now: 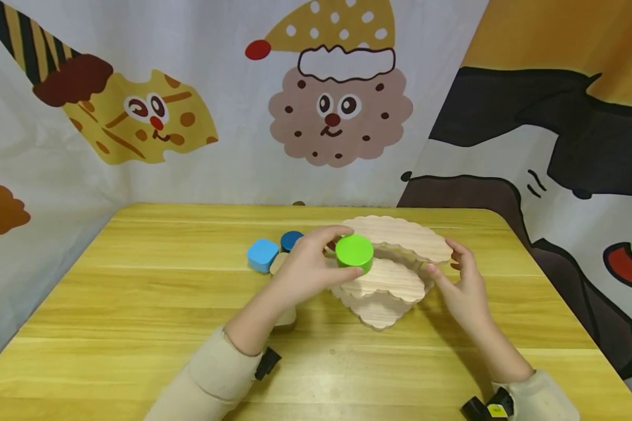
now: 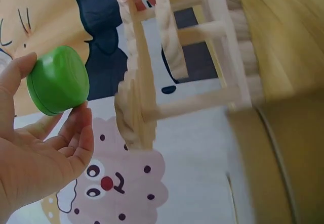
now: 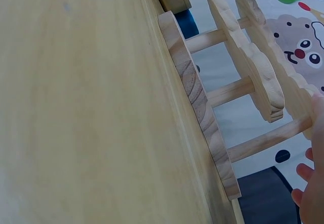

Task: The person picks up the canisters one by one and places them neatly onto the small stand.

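The left hand (image 1: 308, 266) has its fingers clamped on the green round block (image 1: 354, 252), beside the tiered wooden stand (image 1: 395, 266) near the worktop's far edge; the right hand (image 1: 460, 280) touches the stand's top tier, fingers relaxed.

Yellow wooden tabletop (image 1: 137, 304), plank grain running left-right. Light blue rounded-square block (image 1: 262, 255) on it, near its middle; dark blue round block (image 1: 291, 240) just beside that block, on the far side. Beige block (image 1: 278, 263) touching the light blue block's near right corner, partly hidden. Cartoon backdrop cloth (image 1: 189, 117) behind the tabletop: cheese face, cookie face with dotted hat; dark cartoon panel (image 1: 558, 152) at its right.
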### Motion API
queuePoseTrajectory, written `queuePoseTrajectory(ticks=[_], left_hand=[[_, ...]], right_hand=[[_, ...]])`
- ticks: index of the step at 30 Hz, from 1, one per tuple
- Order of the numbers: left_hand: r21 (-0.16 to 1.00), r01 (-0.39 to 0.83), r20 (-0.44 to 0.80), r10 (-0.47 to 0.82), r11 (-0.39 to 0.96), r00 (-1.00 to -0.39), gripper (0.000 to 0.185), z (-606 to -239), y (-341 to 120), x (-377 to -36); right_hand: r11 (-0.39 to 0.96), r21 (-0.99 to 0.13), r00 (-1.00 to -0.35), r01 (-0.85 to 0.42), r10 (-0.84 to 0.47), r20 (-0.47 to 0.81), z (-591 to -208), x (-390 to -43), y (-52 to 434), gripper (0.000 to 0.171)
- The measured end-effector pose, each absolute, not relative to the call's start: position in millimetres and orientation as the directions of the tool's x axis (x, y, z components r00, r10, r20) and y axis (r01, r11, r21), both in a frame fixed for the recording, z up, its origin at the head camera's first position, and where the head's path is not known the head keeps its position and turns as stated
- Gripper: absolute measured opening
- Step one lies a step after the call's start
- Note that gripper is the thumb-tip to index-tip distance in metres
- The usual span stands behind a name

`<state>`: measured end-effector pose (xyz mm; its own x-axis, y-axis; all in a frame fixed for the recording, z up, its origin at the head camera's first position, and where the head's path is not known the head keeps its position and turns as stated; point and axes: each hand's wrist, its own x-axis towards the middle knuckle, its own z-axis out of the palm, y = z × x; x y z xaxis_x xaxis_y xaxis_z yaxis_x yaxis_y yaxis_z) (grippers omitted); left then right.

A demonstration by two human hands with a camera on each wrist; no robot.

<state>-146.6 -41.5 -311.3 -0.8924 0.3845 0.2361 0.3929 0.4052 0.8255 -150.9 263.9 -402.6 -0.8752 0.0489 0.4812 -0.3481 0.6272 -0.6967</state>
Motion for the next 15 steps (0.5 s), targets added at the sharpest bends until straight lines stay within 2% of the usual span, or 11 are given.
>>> queuePoseTrajectory(ticks=[15], left_hand=[[0.760,0.440,0.281,0.369,0.479,-0.886,0.066,-304.7,4.5,-165.1]], right_hand=[[0.605,-0.738,-0.908,-0.298,0.060,0.416,-398.4,-148.3,263.4,0.064]])
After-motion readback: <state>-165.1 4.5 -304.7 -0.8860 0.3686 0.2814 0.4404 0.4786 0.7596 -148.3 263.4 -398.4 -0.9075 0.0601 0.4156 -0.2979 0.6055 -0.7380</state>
